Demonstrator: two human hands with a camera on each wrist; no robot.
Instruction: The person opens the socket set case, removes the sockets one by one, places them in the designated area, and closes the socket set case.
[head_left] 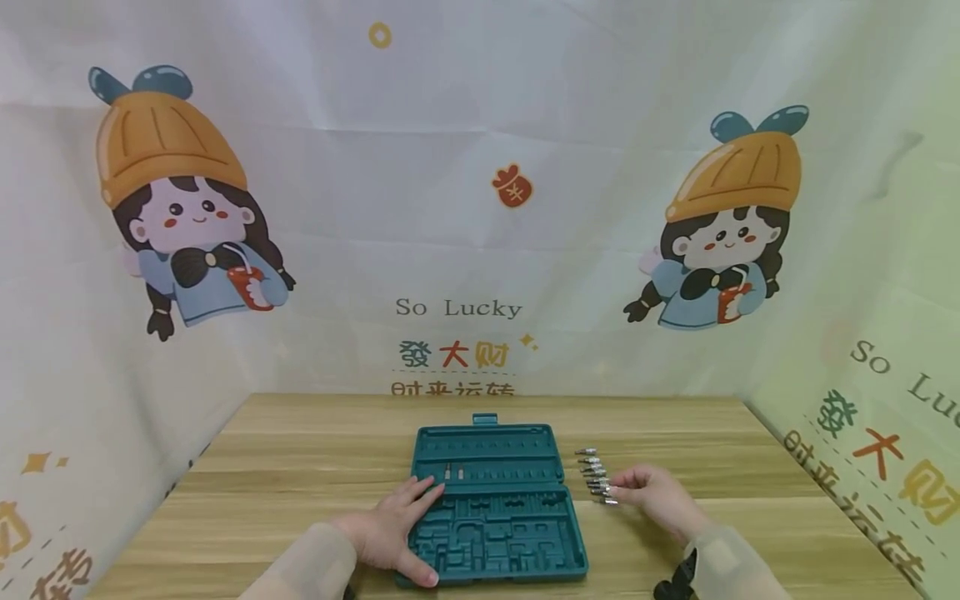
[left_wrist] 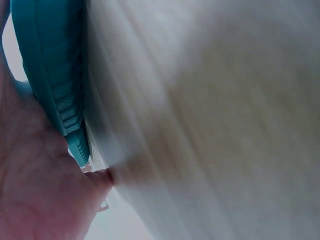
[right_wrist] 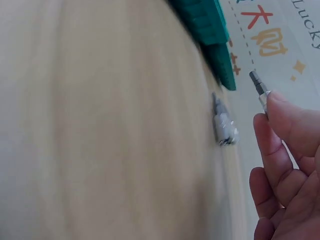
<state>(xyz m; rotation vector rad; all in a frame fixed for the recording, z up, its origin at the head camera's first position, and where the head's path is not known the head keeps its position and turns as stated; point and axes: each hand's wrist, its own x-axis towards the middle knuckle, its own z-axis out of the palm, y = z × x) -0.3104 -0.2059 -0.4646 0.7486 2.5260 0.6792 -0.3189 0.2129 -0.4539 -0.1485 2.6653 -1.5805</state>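
Right hand [head_left: 660, 497] pinches slim silver metal bit [right_wrist: 259, 86] by thick end, best held tip-out, clear of loose silver bits [head_left: 595, 472] beside those fingers; left hand [head_left: 387, 527] spread on open teal plastic case [head_left: 575, 533].

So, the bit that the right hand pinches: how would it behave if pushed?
The bit looks like metal, so probably stiff, perhaps heavy for its size. Its shiny end may feel slippery to the right hand. A neighbouring bit has a rounded base; if this one matches, it might roll.
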